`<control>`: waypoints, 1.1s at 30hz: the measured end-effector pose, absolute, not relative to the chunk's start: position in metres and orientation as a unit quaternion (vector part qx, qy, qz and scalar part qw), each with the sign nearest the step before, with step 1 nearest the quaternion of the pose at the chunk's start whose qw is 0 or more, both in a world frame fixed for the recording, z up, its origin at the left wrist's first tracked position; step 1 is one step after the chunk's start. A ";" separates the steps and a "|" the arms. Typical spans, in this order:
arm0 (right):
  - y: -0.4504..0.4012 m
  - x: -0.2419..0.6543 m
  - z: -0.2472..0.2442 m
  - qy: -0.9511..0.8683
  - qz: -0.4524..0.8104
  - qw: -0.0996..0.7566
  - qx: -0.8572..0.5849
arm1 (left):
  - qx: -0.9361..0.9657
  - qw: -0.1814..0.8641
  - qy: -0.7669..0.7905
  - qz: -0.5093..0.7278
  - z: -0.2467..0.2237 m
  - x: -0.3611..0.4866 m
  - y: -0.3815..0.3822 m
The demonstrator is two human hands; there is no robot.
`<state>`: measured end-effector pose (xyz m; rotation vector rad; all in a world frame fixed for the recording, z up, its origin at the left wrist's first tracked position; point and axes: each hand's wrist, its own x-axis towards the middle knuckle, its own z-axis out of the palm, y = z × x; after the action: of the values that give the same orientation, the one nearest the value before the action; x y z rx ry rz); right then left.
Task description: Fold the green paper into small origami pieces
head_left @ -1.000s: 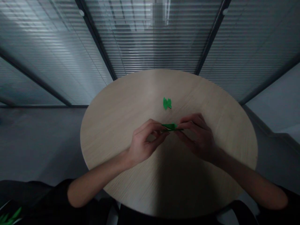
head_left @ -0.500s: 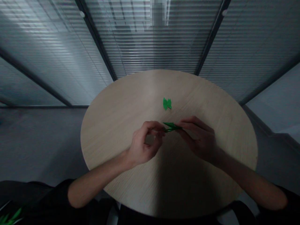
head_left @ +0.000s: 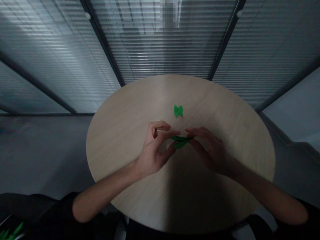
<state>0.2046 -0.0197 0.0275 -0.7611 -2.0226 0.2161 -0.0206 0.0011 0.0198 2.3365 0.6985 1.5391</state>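
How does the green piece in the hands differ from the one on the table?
The held green piece, between the left hand and right hand, is long, narrow and pointed; the green piece on the table is compact and two-lobed, like a butterfly. The held green piece is raised, while the other lies on the round wooden table. Both are bright green.

Green paper fold (head_left: 181, 142) spread wider vs. earlier, L hand (head_left: 155, 151) raised, R hand (head_left: 210, 151) dropped a bit

Round pale-wood table (head_left: 120, 150), slatted window blinds (head_left: 160, 43)
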 end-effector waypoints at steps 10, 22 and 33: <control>-0.020 0.206 0.019 -0.809 0.151 0.455 -0.340 | 0.724 0.392 0.282 0.493 0.013 -0.013 -0.004; -0.019 0.205 0.029 -0.817 0.061 0.494 -0.291 | 0.663 0.486 0.243 0.515 0.010 -0.010 -0.001; -0.021 0.209 0.021 -0.830 0.038 0.462 -0.310 | 0.807 0.203 0.235 0.502 0.016 -0.019 -0.003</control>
<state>0.2091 -0.0209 0.0214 -0.7618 -2.0424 0.0930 -0.0186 -0.0035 0.0156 2.2526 0.6559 1.3997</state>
